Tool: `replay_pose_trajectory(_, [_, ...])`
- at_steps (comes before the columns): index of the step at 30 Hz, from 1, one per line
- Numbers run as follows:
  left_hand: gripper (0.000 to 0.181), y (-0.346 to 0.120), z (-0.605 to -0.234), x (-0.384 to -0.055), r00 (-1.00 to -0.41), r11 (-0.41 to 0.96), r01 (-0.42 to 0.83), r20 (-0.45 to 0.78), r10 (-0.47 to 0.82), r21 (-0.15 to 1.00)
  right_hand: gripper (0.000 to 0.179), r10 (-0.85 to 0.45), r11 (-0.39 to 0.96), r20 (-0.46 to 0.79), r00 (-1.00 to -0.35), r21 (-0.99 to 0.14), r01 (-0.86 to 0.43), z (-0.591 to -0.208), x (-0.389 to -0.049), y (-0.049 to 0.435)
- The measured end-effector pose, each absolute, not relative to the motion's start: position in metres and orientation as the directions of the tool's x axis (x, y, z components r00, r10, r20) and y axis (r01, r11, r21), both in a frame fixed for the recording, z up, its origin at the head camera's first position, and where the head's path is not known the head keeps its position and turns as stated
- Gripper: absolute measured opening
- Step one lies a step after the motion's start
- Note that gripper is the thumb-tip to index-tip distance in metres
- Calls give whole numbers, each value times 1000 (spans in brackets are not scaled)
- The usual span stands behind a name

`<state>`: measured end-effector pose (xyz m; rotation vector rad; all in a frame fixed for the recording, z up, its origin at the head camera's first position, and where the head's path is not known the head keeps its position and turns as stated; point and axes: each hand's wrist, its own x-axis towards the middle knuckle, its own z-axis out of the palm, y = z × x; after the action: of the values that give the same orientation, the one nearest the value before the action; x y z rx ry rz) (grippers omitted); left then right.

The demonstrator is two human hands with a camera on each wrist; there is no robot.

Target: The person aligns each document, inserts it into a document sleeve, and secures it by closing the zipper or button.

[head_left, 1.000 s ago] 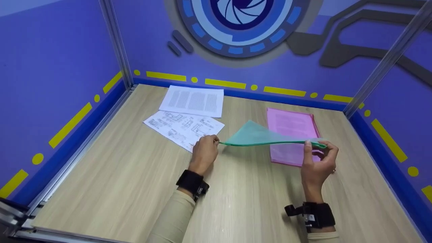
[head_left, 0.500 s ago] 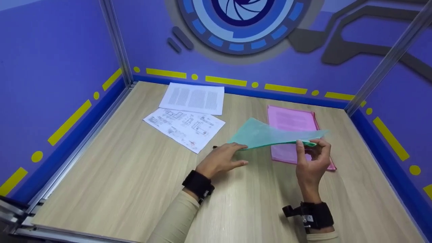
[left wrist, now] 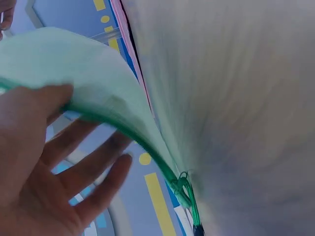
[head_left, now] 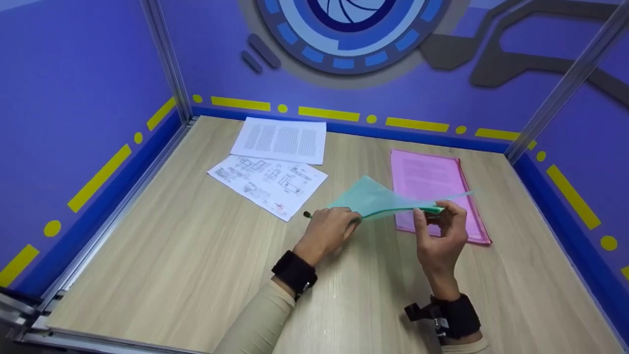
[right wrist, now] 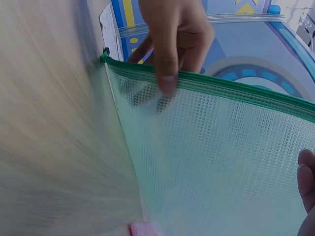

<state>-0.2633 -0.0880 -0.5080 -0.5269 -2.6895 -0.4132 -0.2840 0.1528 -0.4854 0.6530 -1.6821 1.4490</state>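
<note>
A translucent green mesh zipper pouch (head_left: 368,194) is held with its zipper edge toward the person, lifted off the table at the right. My left hand (head_left: 331,228) pinches that zipper edge toward its left end; in the right wrist view its thumb lies in front of the green edge and the fingers behind. My right hand (head_left: 444,241) grips the right end between thumb and fingers; only fingertips (right wrist: 306,169) show at the right wrist view's border. A zipper pull with a green cord (left wrist: 192,201) hangs at the left end. The mesh weave (right wrist: 216,142) shows clearly up close.
Behind my right hand lies a pink zipper pouch (head_left: 427,172) with a printed sheet inside. Two white papers, a text page (head_left: 280,140) and a sheet of drawings (head_left: 268,184), overlap at the back left. Purple-blue walls enclose the wooden table (head_left: 172,255).
My left hand has let go near the zipper pull and moved right along the edge, pinching it there. My right hand has shifted left, and the zipper edge between the hands bends more.
</note>
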Motion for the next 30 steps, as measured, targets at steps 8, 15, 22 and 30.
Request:
replay_pose_trajectory(8, [24, -83, -500, -261, -785, 812, 494, 561, 262, 312, 53, -36, 245, 813, -582, -557, -793, -483, -276, 134])
replay_pose_trajectory(15, [14, -72, -500, -256, -681, 803, 559, 668, 301, 208, 36, -171, 280, 707, -686, -633, -722, -483, -269, 120])
replay_pose_trajectory(22, [9, -69, -500, -256, -595, 808, 580, 729, 338, 99, 44, -151, 311, 623, -768, -708, -635, -507, -277, 129])
replay_pose_trajectory(30, [26, -66, -503, -259, -581, 780, 613, 742, 335, 129, 24, -142, 293, 603, -785, -732, -615, -508, -276, 130])
